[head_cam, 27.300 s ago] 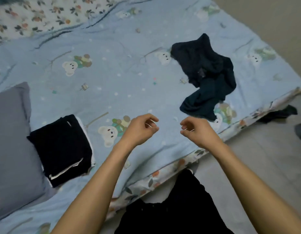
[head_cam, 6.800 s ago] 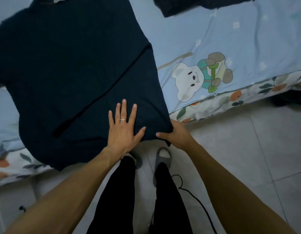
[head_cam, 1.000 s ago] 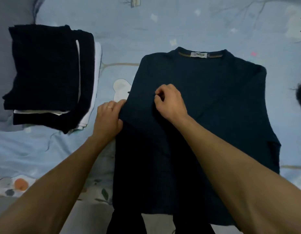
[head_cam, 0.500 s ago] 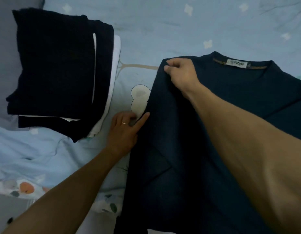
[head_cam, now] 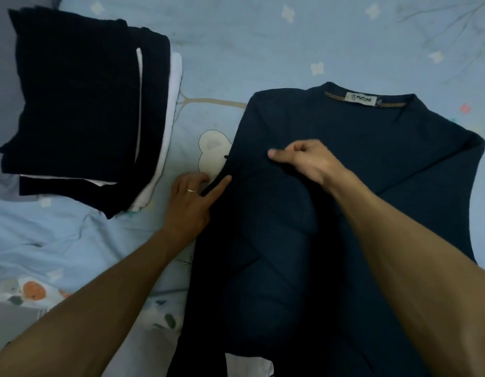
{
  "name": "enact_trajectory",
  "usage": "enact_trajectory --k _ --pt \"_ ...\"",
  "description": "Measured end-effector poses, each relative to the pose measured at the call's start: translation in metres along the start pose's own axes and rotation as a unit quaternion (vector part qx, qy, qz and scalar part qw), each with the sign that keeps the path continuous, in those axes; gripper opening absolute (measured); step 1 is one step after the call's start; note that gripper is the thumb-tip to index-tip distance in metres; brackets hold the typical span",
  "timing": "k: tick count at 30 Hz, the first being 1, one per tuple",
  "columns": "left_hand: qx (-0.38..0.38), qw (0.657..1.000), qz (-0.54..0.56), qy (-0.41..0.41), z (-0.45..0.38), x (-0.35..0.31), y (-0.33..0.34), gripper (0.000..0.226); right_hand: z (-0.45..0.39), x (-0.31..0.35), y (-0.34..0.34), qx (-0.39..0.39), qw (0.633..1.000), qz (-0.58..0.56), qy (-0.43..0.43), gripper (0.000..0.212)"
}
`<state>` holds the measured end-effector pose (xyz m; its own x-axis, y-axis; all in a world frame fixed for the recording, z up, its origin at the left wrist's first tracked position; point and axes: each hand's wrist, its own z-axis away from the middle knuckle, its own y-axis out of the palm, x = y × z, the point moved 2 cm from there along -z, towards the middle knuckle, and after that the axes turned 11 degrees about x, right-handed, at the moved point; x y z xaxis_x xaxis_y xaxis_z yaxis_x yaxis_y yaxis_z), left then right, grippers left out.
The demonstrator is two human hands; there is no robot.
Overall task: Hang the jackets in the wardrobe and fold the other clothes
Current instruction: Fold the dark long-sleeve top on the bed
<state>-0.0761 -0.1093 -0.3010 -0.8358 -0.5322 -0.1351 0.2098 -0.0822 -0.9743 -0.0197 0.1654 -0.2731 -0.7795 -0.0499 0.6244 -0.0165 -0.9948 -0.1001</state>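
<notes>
Pale blue cotton bedsheet printed with bears and small flowers (head_cam: 263,50) covers the bed, its floral border running along the near left edge. On it lies a dark navy knit sweater (head_cam: 358,186), spread flat with the collar and white neck label (head_cam: 361,99) pointing away, its left side folded inward to make a straight edge; its hem hangs over the near edge of the bed. The left hand (head_cam: 191,205), wearing a ring, rests beside that folded edge with its thumb stretched onto the fabric and its fingers curled on the sheet. The right hand (head_cam: 308,159) sits on the sweater's chest, fingers curled and bunching cloth. A stack of folded black and white clothes (head_cam: 83,104) lies well apart at far left, partly over a grey pillow (head_cam: 2,91). Bare sheet shows between stack and sweater, and beyond the collar.
</notes>
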Motion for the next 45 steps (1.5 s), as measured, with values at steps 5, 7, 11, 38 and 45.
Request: enact_trajectory --k 5,7,11,38,45 --pt "0.022 0.995 -0.047 0.091 -0.002 -0.031 -0.013 0.066 0.025 -0.026 -0.017 0.044 0.991 0.117 0.038 0.03" --pt "0.044 0.984 -0.061 0.159 -0.001 -0.041 -0.012 0.065 0.033 -0.034 -0.018 -0.057 0.997 0.042 0.004 0.033" --pt "0.072 0.983 -0.074 0.155 0.003 -0.051 -0.018 0.071 0.063 -0.053 -0.018 0.087 0.992 0.079 0.056 0.022" --pt "0.065 0.951 0.235 -0.189 0.042 -0.161 -0.02 0.026 0.145 -0.115 0.01 -0.02 0.992 -0.051 -0.113 0.061" --pt "0.11 0.899 0.304 -0.294 0.042 -0.14 -0.021 0.04 0.148 -0.132 0.01 -0.147 0.984 -0.081 -0.054 0.014"
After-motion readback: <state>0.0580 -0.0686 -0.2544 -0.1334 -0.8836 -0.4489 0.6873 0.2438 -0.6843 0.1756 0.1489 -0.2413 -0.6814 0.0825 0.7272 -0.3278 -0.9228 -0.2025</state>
